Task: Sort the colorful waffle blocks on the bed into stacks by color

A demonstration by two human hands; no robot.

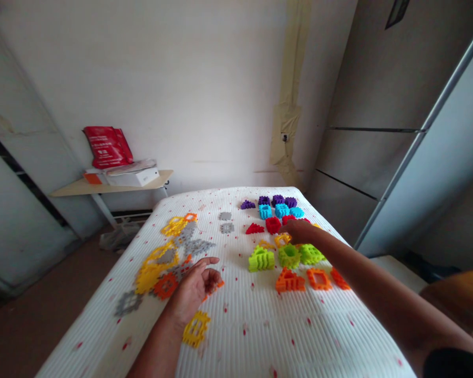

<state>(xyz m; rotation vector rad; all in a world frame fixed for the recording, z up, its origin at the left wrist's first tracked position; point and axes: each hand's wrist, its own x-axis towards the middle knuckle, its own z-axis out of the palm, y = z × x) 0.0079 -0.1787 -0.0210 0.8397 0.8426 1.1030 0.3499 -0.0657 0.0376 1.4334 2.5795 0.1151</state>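
My right hand (297, 231) reaches over the sorted rows, fingers bent down and closed at a yellow square building block (283, 240); part of the grip is hidden. My left hand (197, 289) is above the cover on the left, thumb and forefinger apart, other fingers loosely curled, with no block visible in it. Orange bits of a block (220, 284) show just beyond its fingers. Near the left wrist lies a yellow block piece (196, 329). Left of that hand, yellow, grey (197, 246) and orange flat pieces (166, 285) are loosely heaped.
Rows of purple (278, 200), light blue (282, 210), red (273, 225), green (289, 255) and orange blocks (319, 279) stand on the right of the quilted cover (260, 331). Two grey pieces (227, 228) lie mid-bed. A side table (73, 188) holds a red bag (106, 147).
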